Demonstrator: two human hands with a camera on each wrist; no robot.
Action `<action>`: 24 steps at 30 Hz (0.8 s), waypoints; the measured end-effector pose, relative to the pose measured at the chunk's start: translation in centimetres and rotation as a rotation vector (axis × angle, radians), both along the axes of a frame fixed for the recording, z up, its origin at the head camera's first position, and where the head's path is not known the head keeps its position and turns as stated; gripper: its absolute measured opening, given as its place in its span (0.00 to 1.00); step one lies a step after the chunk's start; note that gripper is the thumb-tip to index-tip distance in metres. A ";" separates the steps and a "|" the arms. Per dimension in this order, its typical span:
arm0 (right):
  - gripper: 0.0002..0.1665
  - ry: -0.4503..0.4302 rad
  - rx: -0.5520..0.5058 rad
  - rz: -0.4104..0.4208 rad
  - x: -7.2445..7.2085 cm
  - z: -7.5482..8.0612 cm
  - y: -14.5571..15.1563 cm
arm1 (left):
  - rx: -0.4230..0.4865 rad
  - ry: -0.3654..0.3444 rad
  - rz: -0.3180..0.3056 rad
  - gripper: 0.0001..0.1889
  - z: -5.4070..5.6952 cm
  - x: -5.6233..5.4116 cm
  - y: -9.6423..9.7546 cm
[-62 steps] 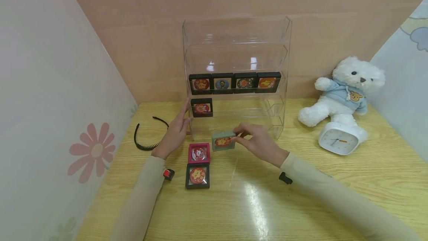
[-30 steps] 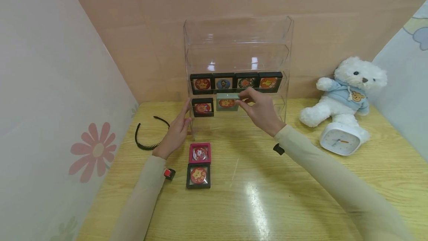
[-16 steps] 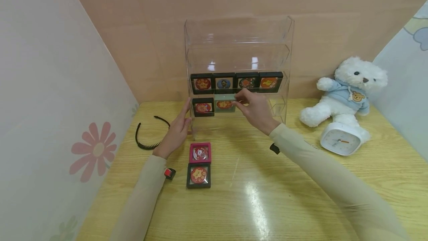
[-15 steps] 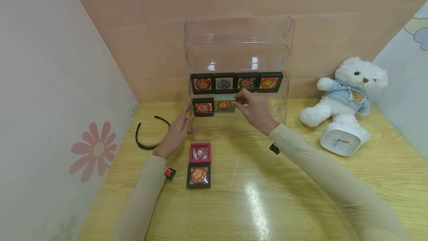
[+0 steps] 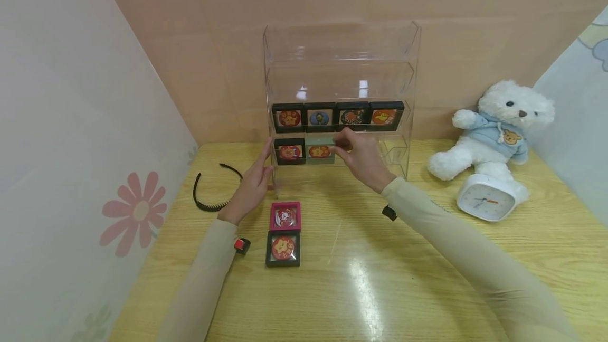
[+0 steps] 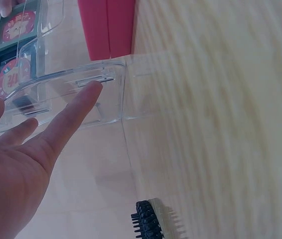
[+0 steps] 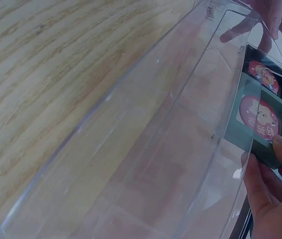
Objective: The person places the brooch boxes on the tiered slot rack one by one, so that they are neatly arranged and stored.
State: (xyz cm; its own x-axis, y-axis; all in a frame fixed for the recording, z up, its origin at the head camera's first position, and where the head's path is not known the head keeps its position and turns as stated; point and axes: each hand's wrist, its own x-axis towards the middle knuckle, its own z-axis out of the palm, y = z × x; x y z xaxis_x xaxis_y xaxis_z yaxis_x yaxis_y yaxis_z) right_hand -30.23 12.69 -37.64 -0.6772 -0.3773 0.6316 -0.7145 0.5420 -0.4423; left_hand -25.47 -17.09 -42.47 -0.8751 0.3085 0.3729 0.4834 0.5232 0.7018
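A clear acrylic tiered rack [image 5: 339, 75] stands upright against the back wall. My right hand [image 5: 364, 156] pinches the right side of a pale green framed badge box [image 5: 320, 152] with a red round badge. That box sits in the lower tier, right beside a black framed badge box [image 5: 290, 152]; the right wrist view shows thumb and fingers on the green box's [image 7: 260, 117] edge. My left hand [image 5: 252, 186] rests against the rack's left side, its fingers fairly straight along the clear side panel [image 6: 81, 94] in the left wrist view.
Several black framed badge boxes [image 5: 320, 117] fill the tier above. On the table lie a pink framed box [image 5: 285, 216] and a black one [image 5: 283, 248], edge to edge. A black headband [image 5: 209, 206] is at left; a white teddy bear [image 5: 499, 120] and white clock [image 5: 487, 198] at right.
My right hand has lifted the green framed box from above the table into the rack's lower tier and slid it left against the black box. My left hand has stayed at the rack's side.
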 end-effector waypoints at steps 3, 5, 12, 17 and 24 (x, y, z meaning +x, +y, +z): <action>0.12 -0.006 0.002 -0.011 0.0 -0.1 0.0 | -0.003 0.011 -0.001 0.35 0.0 -0.1 0.0; 0.13 -0.007 0.003 -0.014 0.0 -0.1 0.0 | -0.003 0.015 -0.002 0.35 0.0 -0.1 0.0; 0.17 -0.046 0.009 -0.011 0.2 -0.1 0.2 | 0.011 0.006 -0.008 0.36 -0.2 -0.1 0.0; 0.23 -0.067 -0.012 -0.007 1.0 0.4 0.6 | 0.013 0.003 -0.014 0.36 -0.2 -0.1 0.0; 0.19 -0.073 -0.022 0.001 2.5 1.1 0.9 | 0.000 0.008 -0.001 0.36 -0.1 -0.1 0.0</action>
